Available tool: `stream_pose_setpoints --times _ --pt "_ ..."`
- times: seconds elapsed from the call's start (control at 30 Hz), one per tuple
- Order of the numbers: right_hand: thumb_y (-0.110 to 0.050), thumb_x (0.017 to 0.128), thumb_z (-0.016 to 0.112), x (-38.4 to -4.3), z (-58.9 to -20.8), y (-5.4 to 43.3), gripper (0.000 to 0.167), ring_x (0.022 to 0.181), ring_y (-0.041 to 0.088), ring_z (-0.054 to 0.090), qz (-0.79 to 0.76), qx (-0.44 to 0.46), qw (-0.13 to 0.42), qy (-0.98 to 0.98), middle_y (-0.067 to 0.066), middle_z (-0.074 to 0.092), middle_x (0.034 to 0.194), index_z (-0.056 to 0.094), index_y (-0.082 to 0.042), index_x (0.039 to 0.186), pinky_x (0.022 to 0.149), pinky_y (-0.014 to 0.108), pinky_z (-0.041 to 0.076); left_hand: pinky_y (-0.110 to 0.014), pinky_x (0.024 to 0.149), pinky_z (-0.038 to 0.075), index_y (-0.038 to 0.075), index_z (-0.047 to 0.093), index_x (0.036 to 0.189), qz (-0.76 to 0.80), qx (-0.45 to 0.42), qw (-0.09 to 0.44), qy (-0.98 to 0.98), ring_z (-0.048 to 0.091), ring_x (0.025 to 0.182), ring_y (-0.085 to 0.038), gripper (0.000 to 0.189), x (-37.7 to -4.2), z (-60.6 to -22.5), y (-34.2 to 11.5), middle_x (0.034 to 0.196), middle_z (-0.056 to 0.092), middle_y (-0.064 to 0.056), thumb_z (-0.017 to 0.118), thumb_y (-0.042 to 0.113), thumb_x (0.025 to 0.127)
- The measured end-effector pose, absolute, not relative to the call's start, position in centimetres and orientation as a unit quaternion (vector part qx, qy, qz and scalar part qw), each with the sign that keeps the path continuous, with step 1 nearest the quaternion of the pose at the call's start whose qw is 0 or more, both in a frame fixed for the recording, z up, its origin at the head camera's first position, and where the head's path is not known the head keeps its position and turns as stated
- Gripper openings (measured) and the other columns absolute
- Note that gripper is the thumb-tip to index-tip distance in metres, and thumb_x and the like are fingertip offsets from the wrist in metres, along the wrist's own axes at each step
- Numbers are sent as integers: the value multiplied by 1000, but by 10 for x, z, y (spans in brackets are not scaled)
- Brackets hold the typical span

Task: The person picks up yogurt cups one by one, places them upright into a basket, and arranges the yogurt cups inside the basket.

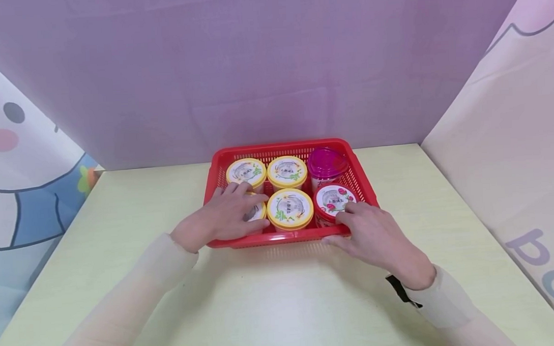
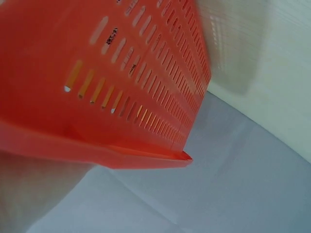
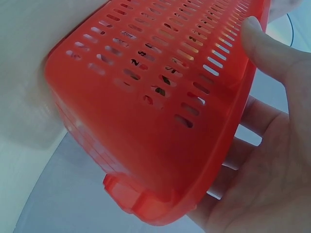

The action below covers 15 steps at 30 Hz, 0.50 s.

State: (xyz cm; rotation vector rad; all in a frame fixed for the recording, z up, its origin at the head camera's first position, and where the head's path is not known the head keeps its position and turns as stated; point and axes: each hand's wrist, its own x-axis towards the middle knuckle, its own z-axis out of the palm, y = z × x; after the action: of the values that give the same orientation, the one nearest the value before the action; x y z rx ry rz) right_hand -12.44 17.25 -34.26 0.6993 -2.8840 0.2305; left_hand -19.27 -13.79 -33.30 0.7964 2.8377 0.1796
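Observation:
A red plastic basket (image 1: 279,237) with slotted walls holds several tubs in two rows. My left hand (image 1: 230,213) reaches over its front left corner, with fingers and thumb around a yellow-lidded tub (image 1: 256,210) that it mostly covers. Right of that stands another yellow-lidded tub (image 1: 290,209). At the front right corner, my right hand (image 1: 368,233) grips the basket's rim, thumb outside the wall and fingers inside, close against a red-lidded tub (image 1: 335,199). In the right wrist view, the thumb (image 3: 265,48) lies over the basket wall (image 3: 146,145). The left fingertips are hidden in the left wrist view.
Two more yellow-lidded tubs, one at back left (image 1: 246,172) and one at back middle (image 1: 287,171), share the back row with a magenta-lidded tub (image 1: 327,162). The basket sits on a pale wooden table (image 1: 272,305) near a purple cloth backdrop (image 1: 264,82). Printed cloth (image 1: 511,185) hangs at the right.

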Motion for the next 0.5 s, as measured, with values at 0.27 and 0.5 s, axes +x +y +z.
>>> stream_pose_setpoints --times 0.27,0.5 --pt "-49 72 89 -124 -343 173 55 86 22 62 78 238 81 -965 8 68 97 77 -7 106 71 43 58 -59 106 39 32 46 152 77 265 78 958 36 135 -27 78 -189 -334 -141 146 43 -4 71 60 84" --pt "-49 78 84 -123 -330 179 47 85 21 62 96 228 61 -967 6 68 97 74 -10 104 68 40 56 -62 107 35 32 42 156 92 242 57 964 32 140 -32 82 -183 -332 -145 151 40 -10 71 60 85"
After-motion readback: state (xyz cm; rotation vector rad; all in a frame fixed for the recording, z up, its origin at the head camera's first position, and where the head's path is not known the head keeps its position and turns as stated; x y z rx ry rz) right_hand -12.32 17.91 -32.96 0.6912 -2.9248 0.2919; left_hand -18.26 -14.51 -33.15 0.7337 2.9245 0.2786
